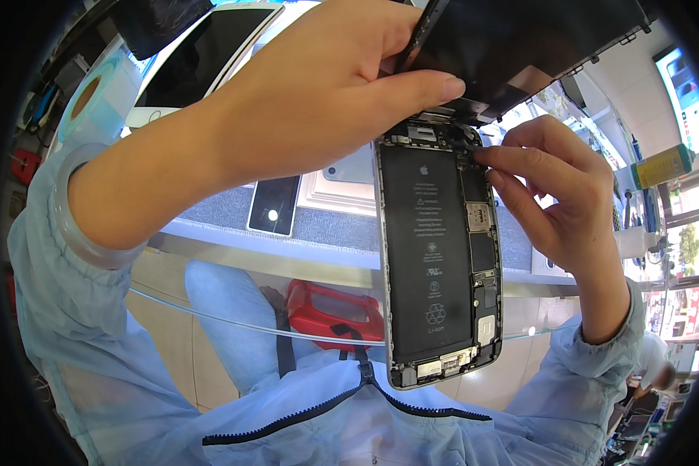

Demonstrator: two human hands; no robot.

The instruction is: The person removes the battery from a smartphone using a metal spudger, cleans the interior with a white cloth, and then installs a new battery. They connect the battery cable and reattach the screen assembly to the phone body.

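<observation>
An opened smartphone extends toward me over the counter's front edge, its black battery and circuit parts exposed. At its far end the dark display panel is tilted up. My left hand is closed on that panel's left edge, its thumb lying across the inner face. My right hand has thumb and index finger bent together at the phone's upper right corner. A small dark piece shows by those fingertips, too small to name. What supports the phone body underneath is hidden.
A smaller phone lies on the grey mat. Behind my left arm are a white-framed device and a tape roll. A yellow-green bottle is at right. A red bag shows below the counter's glass edge.
</observation>
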